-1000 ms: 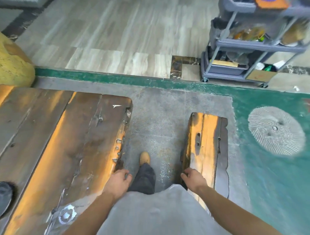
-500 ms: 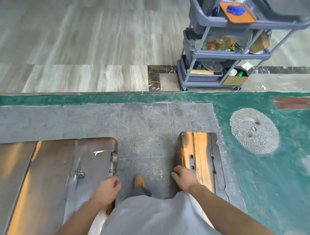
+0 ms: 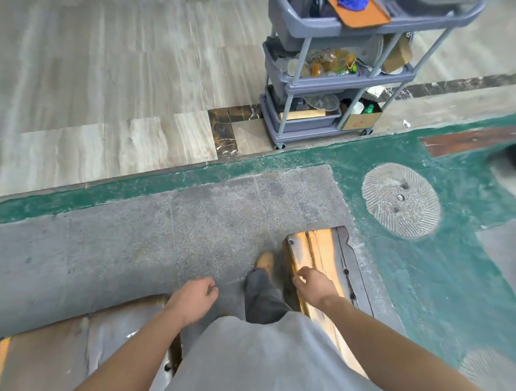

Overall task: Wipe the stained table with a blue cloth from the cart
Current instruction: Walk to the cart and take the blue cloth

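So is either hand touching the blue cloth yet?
Apart. The head view shows the blue cloth on the cart's top shelf, far from the left hand and right hand.

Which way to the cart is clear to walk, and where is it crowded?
Clear: the grey concrete between the wooden table and bench, then the green strip. Crowded: every shelf of the cart, including around the blue cloth.

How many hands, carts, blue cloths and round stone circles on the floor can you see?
Hands: 2, the left hand and the right hand
Carts: 1, the grey cart
Blue cloths: 1, the blue cloth
Stone circles: 1 whole, the stone circle
Total: 5
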Action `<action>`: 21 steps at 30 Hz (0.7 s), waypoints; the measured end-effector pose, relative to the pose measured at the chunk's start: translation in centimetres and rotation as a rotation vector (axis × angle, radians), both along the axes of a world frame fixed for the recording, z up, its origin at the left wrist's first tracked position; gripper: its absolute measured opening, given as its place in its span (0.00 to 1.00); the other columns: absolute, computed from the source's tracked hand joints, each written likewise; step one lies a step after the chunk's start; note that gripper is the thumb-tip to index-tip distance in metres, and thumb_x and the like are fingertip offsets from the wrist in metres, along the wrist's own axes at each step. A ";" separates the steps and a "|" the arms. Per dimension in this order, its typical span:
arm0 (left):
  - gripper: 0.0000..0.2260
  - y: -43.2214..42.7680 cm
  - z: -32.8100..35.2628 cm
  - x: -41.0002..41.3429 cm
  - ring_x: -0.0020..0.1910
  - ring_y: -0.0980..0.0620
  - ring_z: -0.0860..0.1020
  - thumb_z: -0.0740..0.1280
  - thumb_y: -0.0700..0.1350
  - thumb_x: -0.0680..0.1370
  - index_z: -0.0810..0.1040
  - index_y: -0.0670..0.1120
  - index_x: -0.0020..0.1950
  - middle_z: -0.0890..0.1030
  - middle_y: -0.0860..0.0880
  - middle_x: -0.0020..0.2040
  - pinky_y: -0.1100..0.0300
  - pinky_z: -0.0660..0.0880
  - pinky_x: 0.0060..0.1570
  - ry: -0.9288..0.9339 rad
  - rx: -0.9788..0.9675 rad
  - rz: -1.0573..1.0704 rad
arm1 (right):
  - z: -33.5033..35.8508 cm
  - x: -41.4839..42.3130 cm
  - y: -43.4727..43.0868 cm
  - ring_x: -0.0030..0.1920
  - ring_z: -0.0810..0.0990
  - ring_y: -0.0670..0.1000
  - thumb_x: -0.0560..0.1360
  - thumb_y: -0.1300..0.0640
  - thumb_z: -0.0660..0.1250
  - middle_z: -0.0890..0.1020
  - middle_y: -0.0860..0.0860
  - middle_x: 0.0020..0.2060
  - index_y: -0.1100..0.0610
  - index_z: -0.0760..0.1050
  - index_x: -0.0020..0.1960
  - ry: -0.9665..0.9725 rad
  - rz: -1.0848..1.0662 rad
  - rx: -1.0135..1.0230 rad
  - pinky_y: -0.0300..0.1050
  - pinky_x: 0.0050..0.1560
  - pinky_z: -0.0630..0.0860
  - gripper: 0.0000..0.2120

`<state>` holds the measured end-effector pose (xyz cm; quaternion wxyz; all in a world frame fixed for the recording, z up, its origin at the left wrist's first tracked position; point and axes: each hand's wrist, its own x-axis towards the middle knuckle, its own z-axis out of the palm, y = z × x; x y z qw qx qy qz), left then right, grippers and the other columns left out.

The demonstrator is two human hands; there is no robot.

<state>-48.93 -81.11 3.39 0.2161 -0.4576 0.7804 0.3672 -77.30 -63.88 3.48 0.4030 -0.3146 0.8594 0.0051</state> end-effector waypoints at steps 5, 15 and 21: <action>0.12 -6.7 -0.5 -8.8 0.53 0.47 0.81 0.60 0.54 0.83 0.80 0.51 0.57 0.84 0.51 0.54 0.51 0.77 0.56 0.024 0.011 -0.067 | -1.6 -6.5 -3.0 0.63 0.78 0.56 0.80 0.44 0.59 0.80 0.52 0.65 0.51 0.74 0.67 0.000 -0.082 0.042 0.50 0.63 0.74 0.19; 0.10 -20.6 0.4 -20.8 0.48 0.50 0.79 0.61 0.51 0.82 0.79 0.49 0.50 0.81 0.51 0.50 0.53 0.75 0.49 -0.018 -0.029 -0.093 | -1.1 -19.4 -16.2 0.61 0.80 0.58 0.80 0.44 0.58 0.82 0.55 0.61 0.52 0.76 0.62 -0.023 -0.053 0.042 0.51 0.61 0.75 0.17; 0.08 -28.5 0.1 -22.9 0.46 0.48 0.80 0.62 0.50 0.82 0.77 0.52 0.44 0.81 0.51 0.44 0.52 0.76 0.49 -0.083 -0.006 0.002 | 0.0 -23.7 -26.3 0.61 0.79 0.57 0.80 0.41 0.58 0.78 0.53 0.65 0.50 0.74 0.67 -0.068 -0.040 -0.052 0.51 0.63 0.74 0.21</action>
